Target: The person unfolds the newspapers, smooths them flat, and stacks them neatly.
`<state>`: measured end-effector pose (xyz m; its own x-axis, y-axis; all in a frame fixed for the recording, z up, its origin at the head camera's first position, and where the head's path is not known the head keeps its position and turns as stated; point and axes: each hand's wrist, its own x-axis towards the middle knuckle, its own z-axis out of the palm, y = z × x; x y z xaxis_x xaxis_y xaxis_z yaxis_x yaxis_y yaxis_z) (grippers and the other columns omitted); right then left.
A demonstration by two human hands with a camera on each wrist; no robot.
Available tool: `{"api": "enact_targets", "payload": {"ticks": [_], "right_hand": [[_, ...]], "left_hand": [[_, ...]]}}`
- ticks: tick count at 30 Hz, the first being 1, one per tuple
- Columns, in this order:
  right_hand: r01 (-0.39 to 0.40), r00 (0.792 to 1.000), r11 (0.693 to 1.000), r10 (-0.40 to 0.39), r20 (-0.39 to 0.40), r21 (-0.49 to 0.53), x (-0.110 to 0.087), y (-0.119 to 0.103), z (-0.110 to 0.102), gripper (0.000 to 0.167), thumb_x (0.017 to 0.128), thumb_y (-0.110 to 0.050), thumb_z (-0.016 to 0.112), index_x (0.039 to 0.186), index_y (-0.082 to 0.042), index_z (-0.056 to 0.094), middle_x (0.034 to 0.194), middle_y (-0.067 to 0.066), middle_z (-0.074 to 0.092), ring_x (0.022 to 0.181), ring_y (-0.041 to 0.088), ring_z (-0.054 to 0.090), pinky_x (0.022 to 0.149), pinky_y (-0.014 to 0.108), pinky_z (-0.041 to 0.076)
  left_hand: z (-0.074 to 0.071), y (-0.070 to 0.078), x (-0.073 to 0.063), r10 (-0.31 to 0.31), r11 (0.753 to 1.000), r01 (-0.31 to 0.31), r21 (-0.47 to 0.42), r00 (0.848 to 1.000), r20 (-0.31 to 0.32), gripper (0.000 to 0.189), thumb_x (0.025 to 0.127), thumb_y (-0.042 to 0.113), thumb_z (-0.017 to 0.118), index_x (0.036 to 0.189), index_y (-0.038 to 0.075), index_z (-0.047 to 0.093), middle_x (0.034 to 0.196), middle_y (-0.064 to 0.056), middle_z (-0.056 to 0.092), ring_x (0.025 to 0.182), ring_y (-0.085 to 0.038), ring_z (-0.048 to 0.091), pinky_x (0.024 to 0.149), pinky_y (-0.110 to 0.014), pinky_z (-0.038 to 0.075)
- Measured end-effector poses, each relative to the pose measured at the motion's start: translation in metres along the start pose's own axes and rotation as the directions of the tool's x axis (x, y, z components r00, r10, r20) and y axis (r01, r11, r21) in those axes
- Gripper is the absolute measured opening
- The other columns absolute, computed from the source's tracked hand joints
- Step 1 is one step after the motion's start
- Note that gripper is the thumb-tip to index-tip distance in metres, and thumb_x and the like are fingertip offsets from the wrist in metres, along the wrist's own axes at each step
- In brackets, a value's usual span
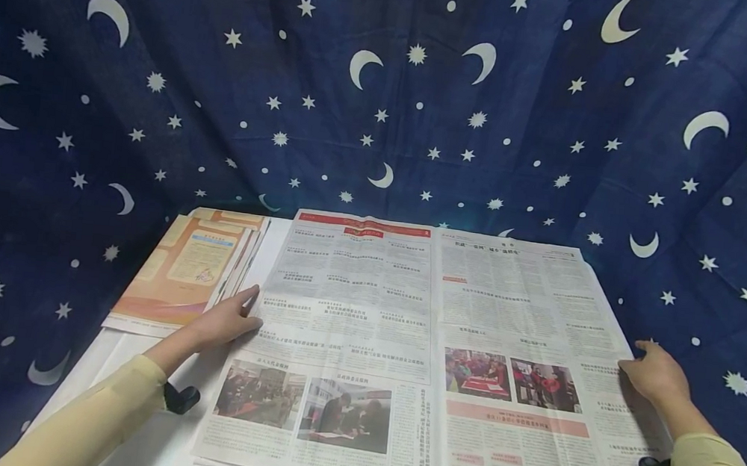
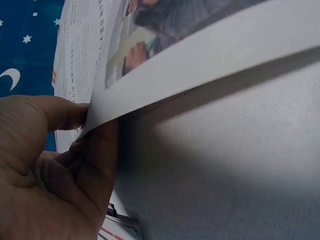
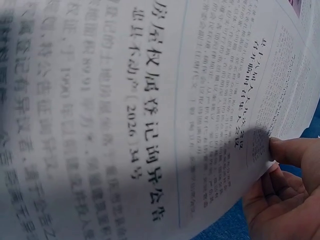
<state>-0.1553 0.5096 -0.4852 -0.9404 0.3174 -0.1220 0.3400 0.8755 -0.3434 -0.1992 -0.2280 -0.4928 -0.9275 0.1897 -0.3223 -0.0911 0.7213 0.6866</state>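
A wide newspaper [image 1: 348, 351] lies spread open across the white table, with printed columns, color photos and a red banner along its far left edge. At its left edge my left hand [image 1: 226, 322] pinches the paper; in the left wrist view the thumb [image 2: 70, 114] is on top and the curled fingers are beneath the lifted margin. On the opposite side my right hand [image 1: 660, 377] pinches the right edge between thumb [image 3: 292, 150] and fingers, and the sheet [image 3: 165, 100] bows up in the right wrist view. The fingers under the paper are partly hidden.
A stack of orange-covered booklets [image 1: 184, 271] sits at the back left of the white tablecloth [image 1: 131, 360], beside the newspaper. Behind the table hangs a dark blue curtain [image 1: 385, 114] with moons and stars. A black wrist strap piece [image 1: 182, 398] shows under the left wrist.
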Motion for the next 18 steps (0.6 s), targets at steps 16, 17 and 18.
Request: {"api": "enact_targets", "payload": {"ticks": [16,17,18], "right_hand": [[-0.048,0.999,0.999,0.048,0.003,-0.014,-0.005,-0.001,0.001,0.072,0.092,-0.014,0.063,0.142,0.025,0.028,0.128,0.049,0.042,0.113,0.066,0.044,0.092,0.073,0.042],[-0.048,0.999,0.999,0.048,0.001,-0.015,-0.006,-0.001,-0.001,0.072,0.092,-0.014,0.063,0.142,0.024,0.028,0.126,0.048,0.044,0.111,0.065,0.046,0.09,0.072,0.044],[-0.044,0.999,0.999,0.044,-0.006,-0.012,-0.008,-0.001,-0.004,0.071,0.093,-0.014,0.061,0.142,0.025,0.028,0.123,0.047,0.046,0.109,0.064,0.048,0.088,0.072,0.044]], "left_hand": [[0.0,0.004,-0.006,0.037,0.984,-0.027,0.178,0.998,-0.054,0.084,0.095,0.019,0.072,0.157,-0.009,0.024,0.104,-0.019,0.065,0.072,-0.018,0.063,0.061,-0.032,0.054],[-0.002,0.004,-0.008,0.041,0.982,-0.03,0.186,0.998,-0.056,0.084,0.095,0.019,0.072,0.157,-0.008,0.023,0.102,-0.017,0.065,0.071,-0.018,0.063,0.06,-0.031,0.053],[-0.003,0.005,-0.009,0.046,0.981,-0.034,0.192,0.997,-0.059,0.084,0.095,0.019,0.072,0.158,-0.008,0.023,0.099,-0.016,0.065,0.07,-0.018,0.062,0.059,-0.031,0.053]]}}
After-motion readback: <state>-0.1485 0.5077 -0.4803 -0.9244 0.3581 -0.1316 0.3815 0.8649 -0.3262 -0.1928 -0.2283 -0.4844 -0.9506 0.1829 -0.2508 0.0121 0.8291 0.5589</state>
